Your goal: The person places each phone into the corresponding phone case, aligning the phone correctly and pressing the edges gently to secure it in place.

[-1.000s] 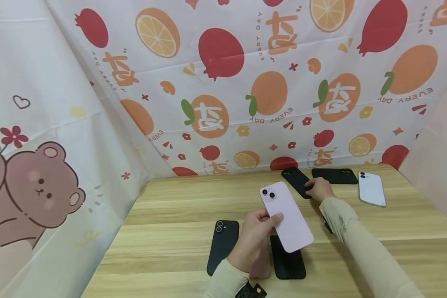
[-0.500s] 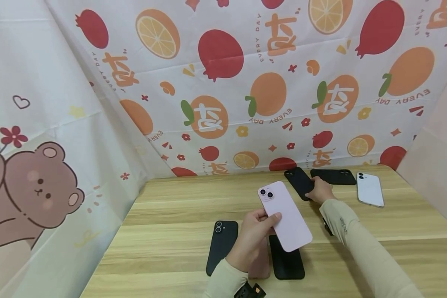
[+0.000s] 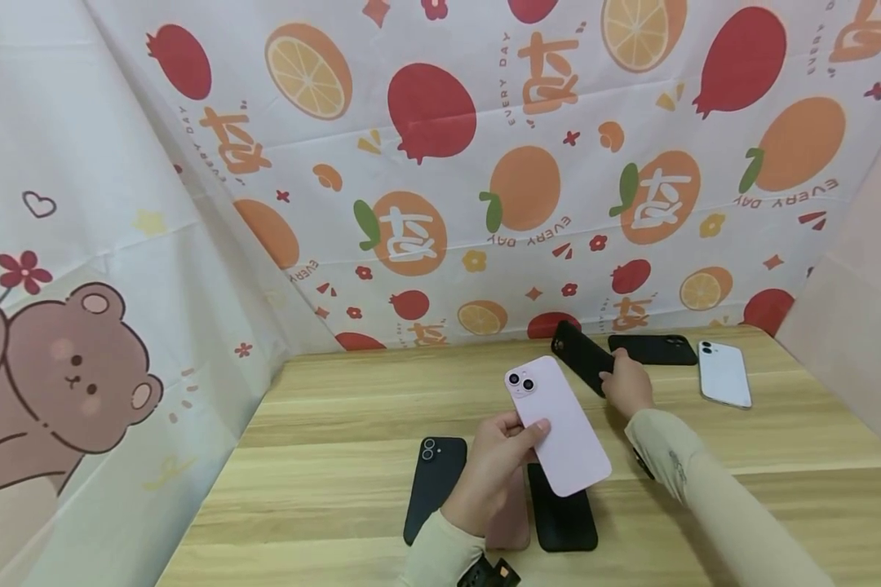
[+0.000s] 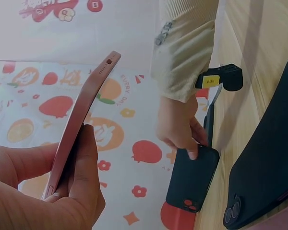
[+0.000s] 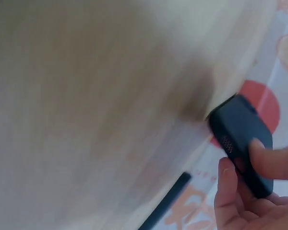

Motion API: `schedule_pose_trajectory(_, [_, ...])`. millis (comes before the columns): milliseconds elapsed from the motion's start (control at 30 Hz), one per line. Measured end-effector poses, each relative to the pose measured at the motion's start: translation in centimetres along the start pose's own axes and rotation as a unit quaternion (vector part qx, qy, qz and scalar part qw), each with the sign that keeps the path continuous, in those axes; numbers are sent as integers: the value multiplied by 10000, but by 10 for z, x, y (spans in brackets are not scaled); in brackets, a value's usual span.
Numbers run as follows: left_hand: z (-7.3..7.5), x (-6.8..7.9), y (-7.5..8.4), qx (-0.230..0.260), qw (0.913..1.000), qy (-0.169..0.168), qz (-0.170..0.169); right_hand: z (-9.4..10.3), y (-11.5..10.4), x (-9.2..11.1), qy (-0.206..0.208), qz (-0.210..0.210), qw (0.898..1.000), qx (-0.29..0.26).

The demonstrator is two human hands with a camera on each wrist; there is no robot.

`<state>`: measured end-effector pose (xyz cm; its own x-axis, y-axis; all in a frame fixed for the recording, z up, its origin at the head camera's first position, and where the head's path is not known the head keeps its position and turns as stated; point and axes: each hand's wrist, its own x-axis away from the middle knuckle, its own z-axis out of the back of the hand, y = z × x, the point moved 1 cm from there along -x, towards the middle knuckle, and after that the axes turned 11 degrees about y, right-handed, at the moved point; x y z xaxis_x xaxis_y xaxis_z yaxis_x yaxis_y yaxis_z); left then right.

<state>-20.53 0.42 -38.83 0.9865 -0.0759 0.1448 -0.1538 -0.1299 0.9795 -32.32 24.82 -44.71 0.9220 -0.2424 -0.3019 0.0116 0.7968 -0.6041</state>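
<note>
My left hand (image 3: 484, 469) holds a pink phone (image 3: 561, 428) upright and tilted above the table, thumb across its twin-lens back and fingers behind. The left wrist view shows that phone (image 4: 81, 115) edge-on between thumb and fingers. At the back of the table my right hand (image 3: 626, 383) pinches a black phone case (image 3: 582, 357) by its near end, tilted up. Red shows through its camera holes in the left wrist view, where the case (image 4: 192, 177) hangs beneath the fingers. In the right wrist view the thumb presses the flat face of the case (image 5: 242, 129).
Below the left hand lie a dark twin-lens phone (image 3: 435, 489), a dusty-pink phone-shaped piece (image 3: 512, 522) partly hidden, and a black phone-shaped piece (image 3: 564, 514). At the back right are another black phone-shaped piece (image 3: 653, 349) and a white phone (image 3: 723, 375). A fruit-print cloth (image 3: 440, 204) hangs behind.
The right hand has tipped the black case up off the table, its far end rising. The left hand and pink phone have stayed nearly the same; the head view has shifted slightly.
</note>
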Motion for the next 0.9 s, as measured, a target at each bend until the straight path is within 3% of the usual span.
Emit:
schedule_pose_trajectory(200, [0,1,-2,-2,10000,-4,15,9,-17,18,328,-5,9976,-612])
schedule_pose_trajectory(333, [1,-1,-1,-7,10000,10,16,24,-33,30,815,-51,9870,-1384])
schedule_pose_trajectory(433, [1,-2,0,21,10000,28,-21,40,-45,41,608,-403,9639,-2561])
schedule_pose_trajectory(567, [1,-3,2,95,9999,63,-117,64,-54,56,-125,-929,9196,-3815])
schedule_pose_trajectory(800, [3,-4,1,134,9997,103,-171,90,-54,79,-1074,-898,8784,-4570])
schedule_pose_trajectory(900, [3,-3,-1,184,9995,68,-227,96,-53,87,-1420,-726,8677,-4708])
